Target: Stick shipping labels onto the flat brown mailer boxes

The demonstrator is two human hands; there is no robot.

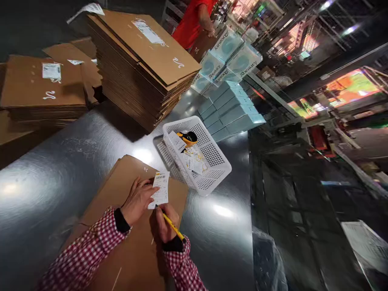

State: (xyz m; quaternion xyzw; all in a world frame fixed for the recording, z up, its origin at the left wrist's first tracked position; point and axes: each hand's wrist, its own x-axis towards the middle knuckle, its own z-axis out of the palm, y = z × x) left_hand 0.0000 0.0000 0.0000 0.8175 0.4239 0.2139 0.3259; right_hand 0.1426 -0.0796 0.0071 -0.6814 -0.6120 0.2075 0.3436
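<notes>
A white paper label (162, 186) with a barcode and printed lines lies over a flat brown cardboard sheet (121, 238) in front of me. My left hand (139, 202) holds the label at its left edge, with some fingers on top and others partly hidden behind it. Closed around a yellow pen (172, 226), my right hand (166, 222) is at the label's lower edge. The pen's dark tip is at or very near the paper; I cannot tell whether it touches. Beyond the label stands a white perforated plastic basket (216, 165), holding a yellow-and-black tape dispenser (188, 138) and several printed labels (195, 161).
A tall stack of flattened cardboard (133, 76) stands on the metal table (218, 226), with a lower stack (45, 89) to the left. Light-blue boxes (232, 109) and printed cartons (228, 60) are behind the basket. A person in red (194, 22) is at the back.
</notes>
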